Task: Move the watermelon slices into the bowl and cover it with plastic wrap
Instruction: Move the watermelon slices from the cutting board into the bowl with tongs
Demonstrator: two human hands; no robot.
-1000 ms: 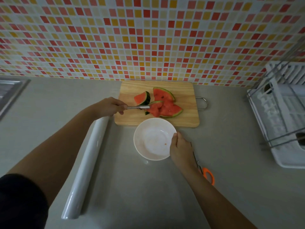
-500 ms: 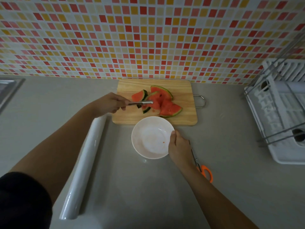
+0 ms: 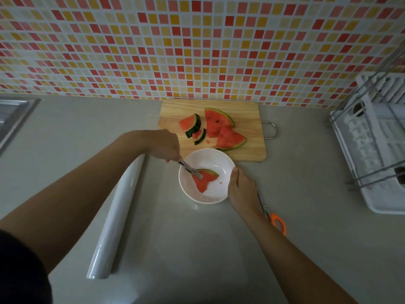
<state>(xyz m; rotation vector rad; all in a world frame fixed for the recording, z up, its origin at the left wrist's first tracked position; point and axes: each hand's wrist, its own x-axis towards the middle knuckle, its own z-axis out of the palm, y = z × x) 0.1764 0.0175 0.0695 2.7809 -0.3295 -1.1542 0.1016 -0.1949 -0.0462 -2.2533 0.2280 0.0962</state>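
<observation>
on the grey desk (image 3: 197, 249), close under the tiled wall (image 3: 197, 51), a white bowl (image 3: 214, 193) sits with one watermelon slice (image 3: 206, 181) lying inside it, rind toward the far rim. the left grip (image 3: 163, 145) reaches over the bowl's left rim, fingers curled round a thin metal utensil (image 3: 190, 170) whose tip rests on that slice. the hand hides the handle end, so i cannot tell what kind of utensil it is. the right grip (image 3: 242, 189) holds the bowl by its right side, thumb on the rim. just behind the bowl lies a wooden cutting board (image 3: 252, 115), its near edge partly covered by the bowl's far rim. four more watermelon pieces (image 3: 219, 123) lie on it, two small ones to the left and two larger wedges overlapping to the right. left of the bowl, a roll of plastic wrap (image 3: 118, 216) lies on the desk, running from beside the left grip toward the viewer. right of the bowl, orange-handled scissors (image 3: 278, 224) lie partly hidden under the right wrist. far right of the bowl stands a white dish rack (image 3: 377, 172). far left of it shows the corner of a steel sink (image 3: 13, 115).
</observation>
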